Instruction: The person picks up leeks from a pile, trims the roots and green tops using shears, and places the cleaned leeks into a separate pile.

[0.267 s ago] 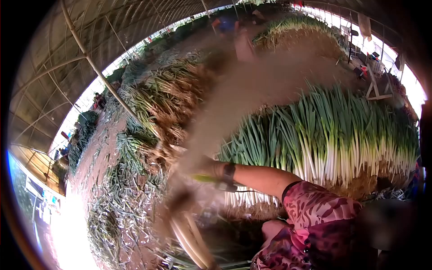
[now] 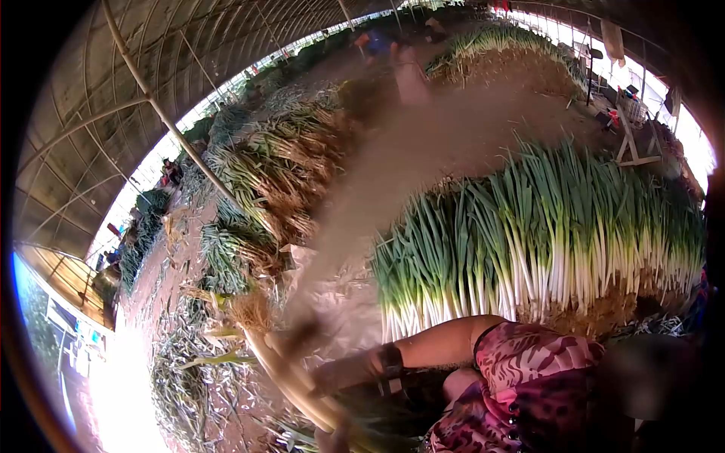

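A thick bunch of leeks (image 2: 281, 368), apparently two or more stalks, slants across the bottom centre, its brown root tuft (image 2: 253, 313) pointing up and left. My right hand (image 2: 336, 375), below a dark wristband, is blurred but closed around the pale stalks. Lower down, at the frame's bottom edge, my left hand (image 2: 332, 439) shows only in part, its fingers wrapped on the same stalks. Yellowed outer leaves (image 2: 226, 358) stick out beside the roots. A brown smear blurs part of the view over the stalks.
Upright leeks (image 2: 544, 241) stand in a dense row at right. A heap of untrimmed leeks (image 2: 287, 166) lies at upper left, with leaf scraps (image 2: 181, 377) below. A slanted pole (image 2: 162, 113) rises at left. People (image 2: 171, 172) are in the distance.
My right hand has moved down and slightly left, from near the standing row onto the stalks. The stalks' root end now shows higher and further left.
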Motion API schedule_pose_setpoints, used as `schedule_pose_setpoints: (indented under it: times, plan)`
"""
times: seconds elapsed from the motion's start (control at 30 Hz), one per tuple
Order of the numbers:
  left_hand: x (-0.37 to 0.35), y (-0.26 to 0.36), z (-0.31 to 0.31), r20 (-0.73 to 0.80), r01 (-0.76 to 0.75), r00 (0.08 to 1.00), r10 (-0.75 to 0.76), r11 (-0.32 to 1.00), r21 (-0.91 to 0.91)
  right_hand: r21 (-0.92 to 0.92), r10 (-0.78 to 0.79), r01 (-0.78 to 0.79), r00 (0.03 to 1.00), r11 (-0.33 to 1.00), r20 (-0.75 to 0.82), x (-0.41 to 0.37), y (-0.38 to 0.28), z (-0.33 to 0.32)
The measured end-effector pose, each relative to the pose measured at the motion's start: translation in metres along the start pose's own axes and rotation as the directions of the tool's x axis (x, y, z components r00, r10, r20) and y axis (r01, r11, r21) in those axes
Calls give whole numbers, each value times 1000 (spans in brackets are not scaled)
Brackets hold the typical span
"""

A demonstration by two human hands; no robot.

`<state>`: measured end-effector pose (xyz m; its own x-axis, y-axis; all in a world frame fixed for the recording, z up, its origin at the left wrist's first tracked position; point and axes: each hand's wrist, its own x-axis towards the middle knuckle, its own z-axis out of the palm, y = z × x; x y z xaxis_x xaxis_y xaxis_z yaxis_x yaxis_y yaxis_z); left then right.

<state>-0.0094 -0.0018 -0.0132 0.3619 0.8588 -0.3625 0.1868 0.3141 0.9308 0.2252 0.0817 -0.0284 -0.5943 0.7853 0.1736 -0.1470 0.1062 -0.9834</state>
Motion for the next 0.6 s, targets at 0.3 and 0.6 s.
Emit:
schedule_pose_setpoints:
  times: [0.3, 0.6]
  plan:
    - [5, 19, 43, 110, 84, 990, -88, 996, 41, 361, 135, -9, 936, 932, -326, -37, -20, 19]
    - [66, -66, 49, 362, -31, 932, 4, 997, 70, -234, -287, 166, 592, 958, -753, -71, -117, -76]
